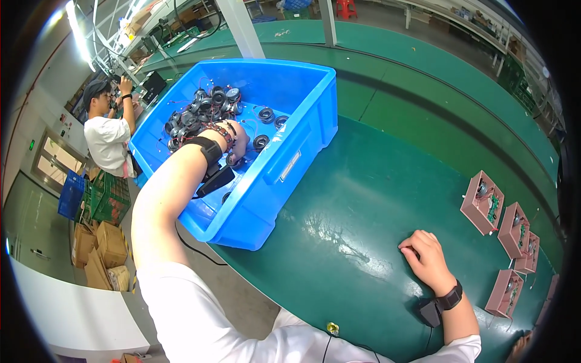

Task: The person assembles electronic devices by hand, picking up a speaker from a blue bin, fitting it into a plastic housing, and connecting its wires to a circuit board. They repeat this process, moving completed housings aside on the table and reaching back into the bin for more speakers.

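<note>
My left hand (239,142) reaches down into a blue plastic bin (284,175). Its fingers close on a small round black speaker (231,159) near the bin's floor; the fingertips are partly hidden. Beyond the wrist lies a heap of similar speakers (203,109) with thin red wires. A few loose ones, such as a speaker (261,143) by the near wall, lie apart from the heap. My right hand (425,257) rests on the green tabletop (357,212) with its fingers curled in and nothing visible in them. Both wrists wear black straps with small black devices.
Several pink open boxes (482,202) with green circuit boards and speakers stand along the right. A small gold-coloured piece (333,328) lies at the near edge. Left of the bin, a person (109,130) works at a bench; crates (110,196) and cartons (112,242) are stacked nearby.
</note>
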`<state>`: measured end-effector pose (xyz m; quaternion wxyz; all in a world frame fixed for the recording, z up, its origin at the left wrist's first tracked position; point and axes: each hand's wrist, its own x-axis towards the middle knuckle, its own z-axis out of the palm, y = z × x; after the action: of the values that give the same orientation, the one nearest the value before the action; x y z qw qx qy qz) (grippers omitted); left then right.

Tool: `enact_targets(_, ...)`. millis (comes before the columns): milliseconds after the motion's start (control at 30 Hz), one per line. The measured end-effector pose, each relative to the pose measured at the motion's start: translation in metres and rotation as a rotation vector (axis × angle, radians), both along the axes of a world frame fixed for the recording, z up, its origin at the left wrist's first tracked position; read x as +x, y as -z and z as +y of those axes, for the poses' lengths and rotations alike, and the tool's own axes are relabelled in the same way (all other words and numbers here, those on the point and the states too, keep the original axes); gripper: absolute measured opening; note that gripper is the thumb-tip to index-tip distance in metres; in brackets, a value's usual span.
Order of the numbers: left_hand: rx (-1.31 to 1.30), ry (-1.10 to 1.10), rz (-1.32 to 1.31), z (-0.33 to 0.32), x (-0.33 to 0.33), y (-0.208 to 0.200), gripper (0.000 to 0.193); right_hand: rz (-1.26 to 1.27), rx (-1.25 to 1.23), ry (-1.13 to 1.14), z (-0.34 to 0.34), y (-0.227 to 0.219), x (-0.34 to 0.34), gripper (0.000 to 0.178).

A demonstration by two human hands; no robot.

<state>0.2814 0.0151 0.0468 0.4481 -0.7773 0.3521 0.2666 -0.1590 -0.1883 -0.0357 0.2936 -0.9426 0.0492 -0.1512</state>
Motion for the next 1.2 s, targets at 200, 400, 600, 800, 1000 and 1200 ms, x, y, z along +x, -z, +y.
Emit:
enact_targets(200, 0.137, -0.032, 0.049, 0.0, -0.001, 0.0, 0.051, -0.013, 0.0, -0.004, 0.001, 0.0, 0.001, 0.003)
enact_targets(400, 0.134, -0.16, 0.184, 0.008, 0.024, 0.026, 0.055, -0.009, 0.003, -0.009, 0.002, 0.002, 0.002, 0.003)
enact_targets(600, 0.112, -0.05, 0.112, -0.007, 0.003, 0.014, 0.06, -0.003, -0.001, 0.012, 0.001, 0.002, 0.002, 0.003)
enact_targets(800, 0.015, -0.038, 0.059, -0.001, 0.002, 0.009, 0.055, -0.006, -0.005, 0.006, 0.0, 0.002, 0.001, 0.003)
enact_targets(1000, -0.089, 0.062, -0.081, 0.009, 0.021, 0.007, 0.046, -0.006, 0.0, 0.003, 0.001, 0.002, -0.002, 0.003)
enact_targets(1200, -0.195, 0.008, -0.193, 0.019, 0.033, -0.003, 0.042, -0.004, 0.002, 0.006, 0.002, 0.003, 0.003, 0.003)
